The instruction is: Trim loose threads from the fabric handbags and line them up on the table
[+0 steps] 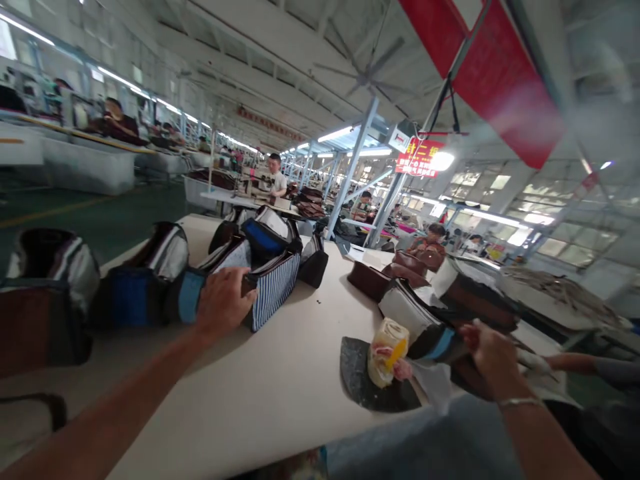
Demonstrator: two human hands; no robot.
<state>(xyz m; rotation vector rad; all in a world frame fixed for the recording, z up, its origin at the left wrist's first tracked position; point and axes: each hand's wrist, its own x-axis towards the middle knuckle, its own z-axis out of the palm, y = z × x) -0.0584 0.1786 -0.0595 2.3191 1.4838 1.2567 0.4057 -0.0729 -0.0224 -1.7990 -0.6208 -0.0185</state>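
Two bare hands, well apart, over a white table (250,400). Left hand (223,301): fingers curled over the top edge of a striped bag (273,293), clamped there. Right hand (493,353), a metal bracelet (520,402) at the wrist: fingers closed, probably on the dark edge of a brown bag (467,377), though blur hides the grip. Just left of that hand, a wrapped roll (387,350) on a dark scrap (380,393). Left of the left hand, more bags (135,283) in a row. Ahead of the right hand, brown pouches (373,280); to its right, a co-worker's arm (570,363). Far ahead of both hands, seated workers (275,177) at other tables.
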